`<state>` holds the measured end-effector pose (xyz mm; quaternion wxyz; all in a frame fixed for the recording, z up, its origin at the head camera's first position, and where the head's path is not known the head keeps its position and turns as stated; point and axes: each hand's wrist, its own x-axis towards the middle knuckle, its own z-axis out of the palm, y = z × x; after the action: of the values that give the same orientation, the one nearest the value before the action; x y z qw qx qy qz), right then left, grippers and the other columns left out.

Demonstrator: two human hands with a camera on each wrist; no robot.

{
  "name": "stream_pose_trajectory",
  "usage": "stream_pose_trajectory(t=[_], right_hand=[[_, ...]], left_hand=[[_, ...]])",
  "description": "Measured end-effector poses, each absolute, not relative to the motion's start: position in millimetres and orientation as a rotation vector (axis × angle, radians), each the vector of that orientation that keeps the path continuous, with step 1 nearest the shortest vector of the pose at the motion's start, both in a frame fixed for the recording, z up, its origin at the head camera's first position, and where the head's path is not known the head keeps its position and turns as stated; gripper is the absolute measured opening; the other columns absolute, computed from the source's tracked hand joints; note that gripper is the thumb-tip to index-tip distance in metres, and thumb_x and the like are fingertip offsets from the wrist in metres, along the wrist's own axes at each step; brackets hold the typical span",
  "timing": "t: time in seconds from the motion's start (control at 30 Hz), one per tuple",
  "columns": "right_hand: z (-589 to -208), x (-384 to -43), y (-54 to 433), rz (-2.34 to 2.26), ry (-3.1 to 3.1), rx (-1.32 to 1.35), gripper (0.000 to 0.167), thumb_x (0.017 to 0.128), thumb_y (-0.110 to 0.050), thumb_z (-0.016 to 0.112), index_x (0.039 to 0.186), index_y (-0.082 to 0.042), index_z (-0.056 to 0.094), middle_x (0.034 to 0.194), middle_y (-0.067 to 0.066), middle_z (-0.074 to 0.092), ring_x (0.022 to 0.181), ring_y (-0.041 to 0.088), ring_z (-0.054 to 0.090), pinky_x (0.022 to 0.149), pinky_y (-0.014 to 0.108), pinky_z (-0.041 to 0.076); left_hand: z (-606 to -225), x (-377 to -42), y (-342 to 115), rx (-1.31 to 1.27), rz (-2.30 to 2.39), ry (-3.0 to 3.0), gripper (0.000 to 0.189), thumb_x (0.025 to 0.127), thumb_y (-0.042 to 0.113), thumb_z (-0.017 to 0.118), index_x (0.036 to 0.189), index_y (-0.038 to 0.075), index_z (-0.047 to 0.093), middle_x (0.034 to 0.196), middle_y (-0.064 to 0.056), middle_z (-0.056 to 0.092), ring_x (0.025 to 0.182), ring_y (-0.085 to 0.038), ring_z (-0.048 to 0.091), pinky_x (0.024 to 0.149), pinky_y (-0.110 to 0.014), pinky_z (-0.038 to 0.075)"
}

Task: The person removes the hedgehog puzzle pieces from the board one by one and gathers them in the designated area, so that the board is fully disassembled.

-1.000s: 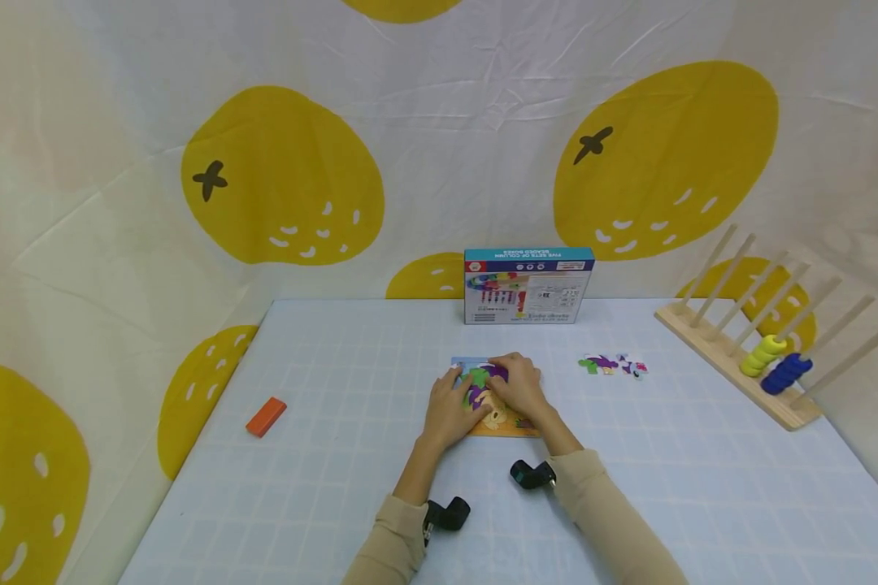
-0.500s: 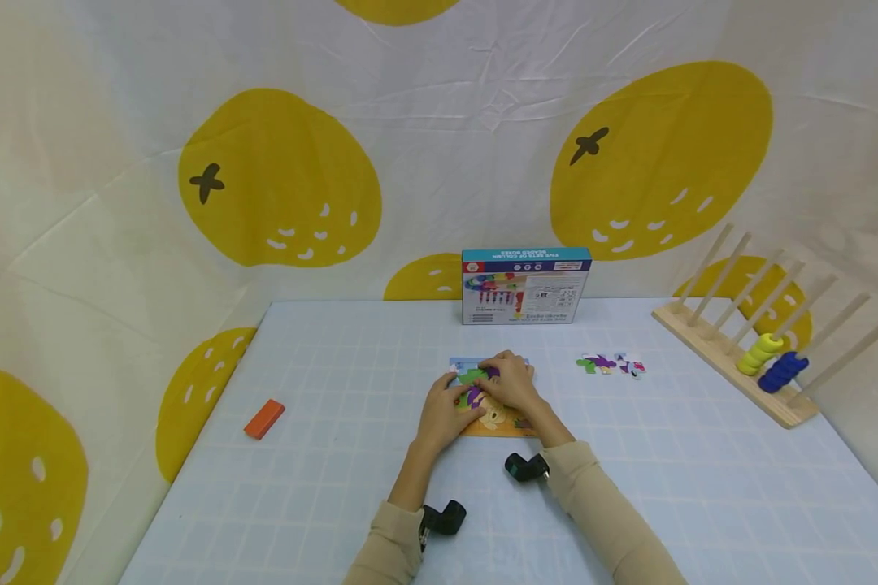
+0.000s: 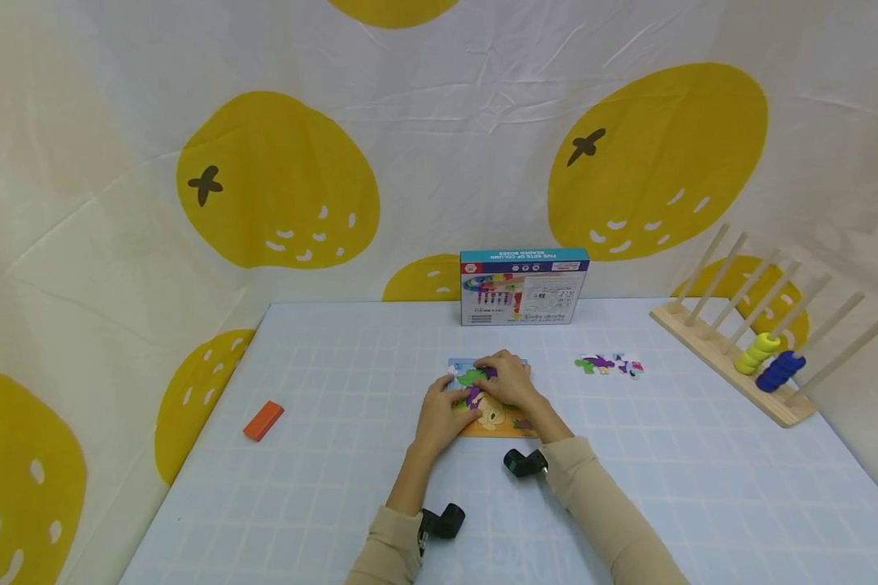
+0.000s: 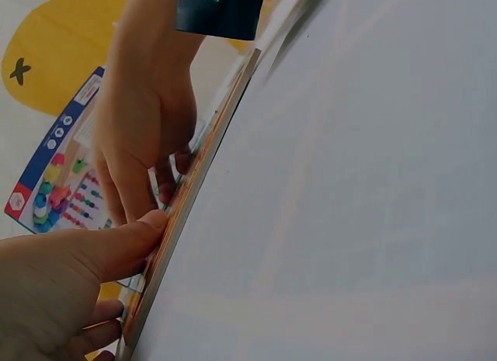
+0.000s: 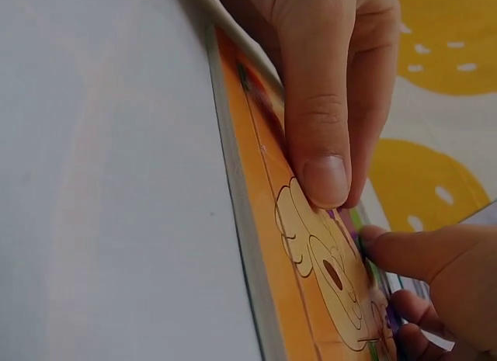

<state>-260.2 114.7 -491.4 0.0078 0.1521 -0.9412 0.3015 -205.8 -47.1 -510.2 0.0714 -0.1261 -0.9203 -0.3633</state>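
Left hand [image 3: 441, 416] and right hand [image 3: 508, 382], fingers loosely extended, touch the rectangular orange-and-blue picture puzzle [image 3: 492, 416] — uneven pressing could skew it.

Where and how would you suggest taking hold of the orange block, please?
I'd pinch the orange block mid-length across its long sides, from above, with the nearer left hand: it lies flat, looks longer than wide, and nothing lies against it.
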Motion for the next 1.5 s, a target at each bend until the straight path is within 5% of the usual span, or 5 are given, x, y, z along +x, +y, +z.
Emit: stream_pose_trajectory(t=[0.37, 0.87, 1.1, 1.5], right_hand=[[-481, -267, 111, 0.889, -3.061, 0.455, 0.038, 0.081, -0.036, 0.073, 0.111, -0.014, 0.066, 0.107, 0.010, 0.058, 0.099, 0.033, 0.052, 0.084, 0.056, 0.034], [-481, -272, 110, 1.166, -2.986, 0.384, 0.036, 0.075, -0.020, 0.080, 0.103, -0.008, 0.062, 0.103, 0.009, 0.063, 0.100, 0.029, 0.057, 0.093, 0.053, 0.036], [-485, -271, 111, 1.397, -2.843, 0.433, 0.037, 0.073, -0.011, 0.081, 0.102, -0.001, 0.060, 0.099, 0.013, 0.064, 0.088, 0.026, 0.060, 0.079, 0.041, 0.050], [-493, -273, 118, 1.692, -2.598, 0.321, 0.010, 0.086, -0.010, 0.068, 0.088, 0.000, 0.067, 0.076, 0.009, 0.069, 0.067, 0.015, 0.062, 0.063, 0.025, 0.046]], left_hand=[[-510, -204, -50, -0.412, -1.122, -2.734, 0.035, 0.077, 0.026, 0.077, 0.103, 0.003, 0.073, 0.132, -0.022, 0.049, 0.123, -0.038, 0.045, 0.102, -0.049, 0.037], [-514, -205, -50, -0.410, -1.159, -2.739, 0.035, 0.077, 0.027, 0.077, 0.103, 0.003, 0.073, 0.133, -0.021, 0.049, 0.124, -0.038, 0.044, 0.103, -0.049, 0.036], [-513, -205, -50, -0.406, -1.161, -2.733, 0.035, 0.077, 0.026, 0.077, 0.103, 0.002, 0.073, 0.133, -0.022, 0.049, 0.124, -0.038, 0.044, 0.103, -0.048, 0.036], [-511, -203, -49, -0.389, -1.168, -2.741, 0.037, 0.077, 0.026, 0.077, 0.104, 0.002, 0.072, 0.134, -0.021, 0.048, 0.125, -0.037, 0.044, 0.103, -0.049, 0.036]])
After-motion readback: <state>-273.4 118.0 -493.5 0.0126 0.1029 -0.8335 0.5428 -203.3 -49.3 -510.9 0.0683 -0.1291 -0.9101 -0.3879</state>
